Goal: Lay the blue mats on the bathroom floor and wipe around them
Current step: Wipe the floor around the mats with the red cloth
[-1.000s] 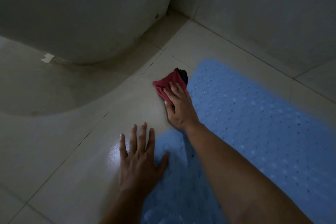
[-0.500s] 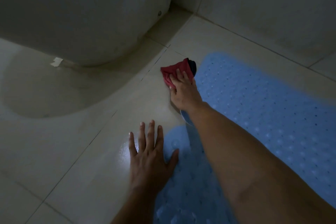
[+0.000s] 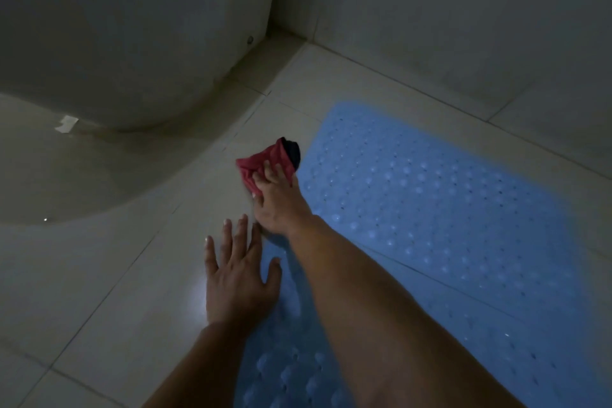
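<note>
Two blue bubbled mats lie flat on the pale tiled floor: a far mat stretching right, and a near mat under my arms. My right hand presses a red cloth with a dark patch onto the tile beside the far mat's left corner, fingers straight on top of it. Fingers spread, my left hand rests flat, palm on the tile and thumb on the near mat's edge.
A large white toilet base fills the upper left, with a scrap of white paper on the floor at its foot. A tiled wall runs along the back right, close behind the far mat.
My right hand slid the red cloth forward along the far mat's edge, then slightly back. The view has shifted. The left hand stays planted.
</note>
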A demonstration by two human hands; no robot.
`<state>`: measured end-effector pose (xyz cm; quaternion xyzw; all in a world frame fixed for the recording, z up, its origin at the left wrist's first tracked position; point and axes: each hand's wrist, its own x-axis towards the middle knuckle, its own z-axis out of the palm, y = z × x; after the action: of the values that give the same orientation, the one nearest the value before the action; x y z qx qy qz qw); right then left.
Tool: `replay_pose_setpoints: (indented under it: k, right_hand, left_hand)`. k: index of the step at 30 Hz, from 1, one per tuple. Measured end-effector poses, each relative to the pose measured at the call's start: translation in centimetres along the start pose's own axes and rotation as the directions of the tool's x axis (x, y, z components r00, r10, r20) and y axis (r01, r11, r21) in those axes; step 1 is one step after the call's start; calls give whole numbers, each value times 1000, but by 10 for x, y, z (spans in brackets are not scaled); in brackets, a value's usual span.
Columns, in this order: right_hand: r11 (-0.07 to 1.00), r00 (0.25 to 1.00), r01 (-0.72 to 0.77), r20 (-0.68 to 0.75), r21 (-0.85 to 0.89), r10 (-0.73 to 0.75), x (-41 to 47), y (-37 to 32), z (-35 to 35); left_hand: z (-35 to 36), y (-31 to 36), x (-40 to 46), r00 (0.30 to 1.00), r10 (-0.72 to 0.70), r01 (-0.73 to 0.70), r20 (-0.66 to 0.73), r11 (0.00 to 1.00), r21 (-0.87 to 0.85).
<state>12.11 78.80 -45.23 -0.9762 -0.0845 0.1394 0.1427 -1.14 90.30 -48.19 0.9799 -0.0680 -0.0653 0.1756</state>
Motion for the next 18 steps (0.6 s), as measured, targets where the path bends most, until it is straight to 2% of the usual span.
replay_pose_setpoints:
  k: [4,6,10,14,18]
  right_hand:
    - [1000,1000,1,17,17,-1,-19,-9,6]
    - [999,999,10,45,39,-12,-31,-18,10]
    - [996,994,45,96,77,-52,-62,-33,23]
    - [991,983,70,159,116,-88,-98,-55,37]
    - [941,938,-68,342,332,-53,-134,-90,21]
  left_hand:
    - [-13,-10,7,1000,27,-24,13,979,-202]
    - [-23,-22,2,999,-15,5,-29,953,-304]
    - [-40,-44,-36,978,-201,178,-57,945,-274]
    - [-54,-59,-67,937,-347,343,36,897,-279]
    - [-73,-58,-66,885,-446,459,131,795,-397]
